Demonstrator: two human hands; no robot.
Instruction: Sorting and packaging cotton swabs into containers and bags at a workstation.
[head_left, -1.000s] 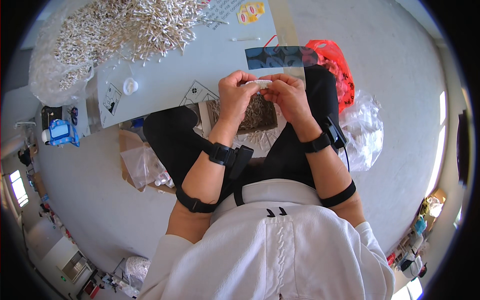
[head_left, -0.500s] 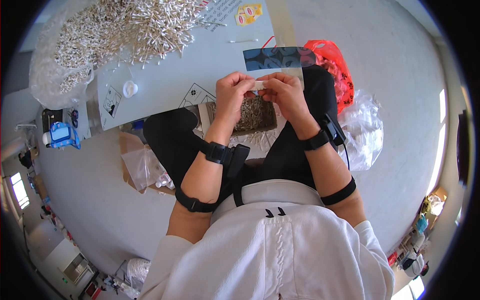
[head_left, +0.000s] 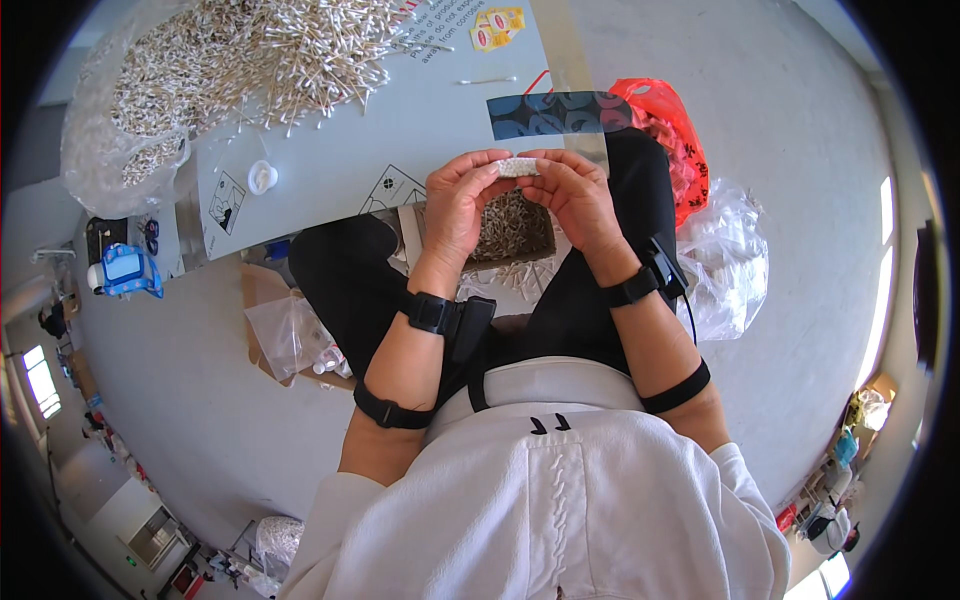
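Between my two hands is a small white bundle of cotton swabs (head_left: pixel 518 168), its bumpy row of tips facing up. My left hand (head_left: pixel 460 195) pinches one end of it with thumb and fingers. At the other end my right hand (head_left: pixel 572 195) has a similar closed grip. Below the hands, between my knees, stands a cardboard box (head_left: pixel 545 245) full of cotton swabs, partly covered by my wrists. A large heap of loose cotton swabs (head_left: pixel 310 60) lies on the grey table (head_left: pixel 330 165), spilling from a clear plastic bag (head_left: pixel 85 160).
A dark patterned strip (head_left: pixel 555 115) lies at the table's right edge, with a single swab (head_left: pixel 488 80) and yellow packets (head_left: pixel 497 28) beyond. A small white cup (head_left: pixel 262 178) stands at left. Red (head_left: pixel 680 150) and clear bags (head_left: pixel 725 265) sit right of my knee.
The bundle has turned between my fingers, so more of its white bumpy side shows. My hands have shifted slightly apart and stay at the table's near edge.
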